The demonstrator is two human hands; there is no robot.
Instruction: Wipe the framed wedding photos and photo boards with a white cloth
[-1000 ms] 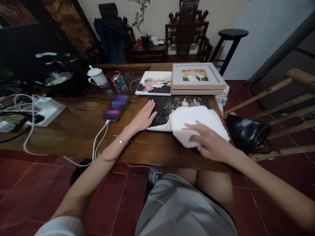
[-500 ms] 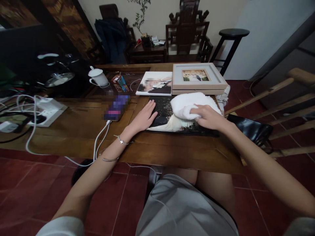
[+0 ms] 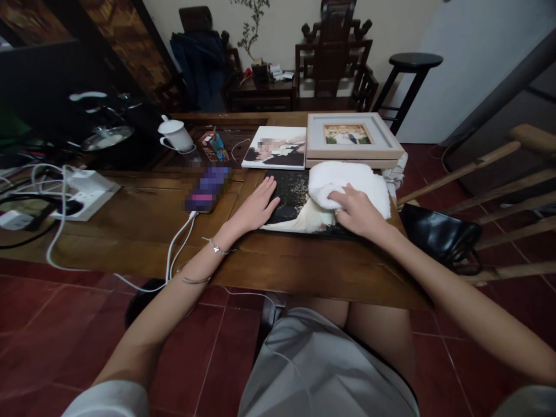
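Observation:
A dark photo panel (image 3: 289, 194) with a pale dress in its picture lies flat on the wooden table (image 3: 286, 260) before me. My left hand (image 3: 257, 205) rests on its left edge, fingers stretched out and holding nothing. On the panel's right part lies a folded white towel (image 3: 369, 182). My right hand (image 3: 357, 211) grips the towel's near left side, with the fingers bent into the cloth. The towel and this hand hide much of the panel's right half.
Behind the panel lie a white photo print (image 3: 275, 147) and a framed picture (image 3: 351, 136). To the left are a phone (image 3: 208, 190) on a white cable, a lidded cup (image 3: 176, 136), a small box (image 3: 214, 146) and a power strip (image 3: 89, 200). A wooden chair (image 3: 486, 191) stands right.
My right hand and the towel have shifted slightly on the panel, and the towel's left edge now sits a bit further right. The left hand stays in place on the panel.

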